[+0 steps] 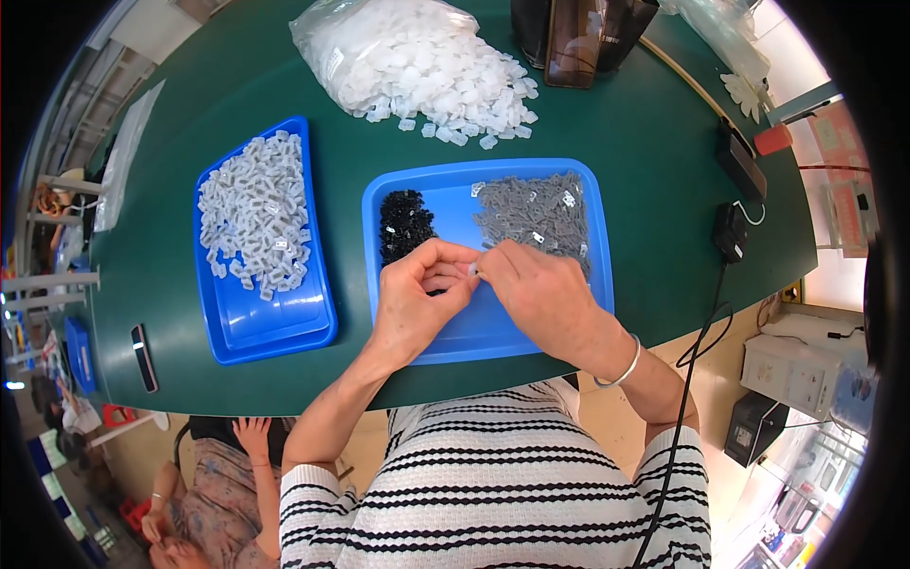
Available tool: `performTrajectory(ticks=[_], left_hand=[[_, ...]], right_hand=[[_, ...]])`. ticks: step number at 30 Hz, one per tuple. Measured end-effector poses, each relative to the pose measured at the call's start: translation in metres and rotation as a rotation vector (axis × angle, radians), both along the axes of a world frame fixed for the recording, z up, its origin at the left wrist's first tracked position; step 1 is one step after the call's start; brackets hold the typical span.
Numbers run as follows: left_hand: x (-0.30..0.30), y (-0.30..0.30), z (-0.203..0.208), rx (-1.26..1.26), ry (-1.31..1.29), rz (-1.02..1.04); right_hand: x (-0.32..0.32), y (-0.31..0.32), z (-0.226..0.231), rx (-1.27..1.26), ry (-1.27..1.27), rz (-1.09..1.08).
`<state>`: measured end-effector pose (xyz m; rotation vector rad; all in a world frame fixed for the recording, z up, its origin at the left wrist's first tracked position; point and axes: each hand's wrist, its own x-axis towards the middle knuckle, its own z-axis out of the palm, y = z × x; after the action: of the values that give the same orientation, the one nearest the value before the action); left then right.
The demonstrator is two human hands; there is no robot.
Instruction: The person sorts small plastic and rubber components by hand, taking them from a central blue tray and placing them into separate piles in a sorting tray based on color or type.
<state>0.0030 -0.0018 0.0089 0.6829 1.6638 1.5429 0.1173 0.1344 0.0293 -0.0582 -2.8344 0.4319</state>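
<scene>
My left hand (425, 289) and my right hand (536, 289) meet above the light blue tray (455, 349), fingertips pinched together. Between them is a small whitish plastic piece (474, 270), mostly covered by the fingers; which hand grips it more firmly is hard to see. Inside the tray, small black parts (406, 216) lie in a pile at the left, partly behind my left hand. Grey flat plastic pieces (531, 213) are heaped at the right, a few paler ones among them.
A darker blue tray (270, 327) at the left holds many pale grey pieces (256, 209). Farther back, a clear bag (327, 43) spills white pieces (455, 81). A phone (574, 43) leans on a dark container. A black cable (706, 332) hangs at the right. Another person (232, 493) sits at lower left.
</scene>
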Motion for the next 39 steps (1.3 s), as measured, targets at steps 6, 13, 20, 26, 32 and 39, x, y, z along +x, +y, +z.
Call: performTrajectory(ticks=[6, 13, 20, 26, 32, 39], left_hand=[[-0.005, -0.007, -0.006, -0.028, -0.153, -0.012], [0.0, -0.01, -0.014, 0.071, -0.323, 0.11], [0.01, -0.009, -0.014, 0.14, -0.218, 0.158], [0.016, -0.008, -0.013, 0.112, 0.106, 0.155], [0.005, -0.008, -0.01, 0.059, -0.022, 0.056], [0.006, -0.013, -0.009, -0.072, 0.132, -0.031]], right_hand=[[-0.001, 0.007, -0.012, -0.151, 0.157, -0.021], [0.003, -0.003, -0.022, -1.079, -0.03, -0.199], [0.003, -0.007, -0.033, -1.277, -0.038, -0.202], [0.001, -0.009, -0.031, -1.374, -0.03, -0.234], [0.004, -0.016, -0.043, -1.403, 0.079, -0.213], [0.008, -0.017, -0.036, -1.079, 0.06, -0.187]])
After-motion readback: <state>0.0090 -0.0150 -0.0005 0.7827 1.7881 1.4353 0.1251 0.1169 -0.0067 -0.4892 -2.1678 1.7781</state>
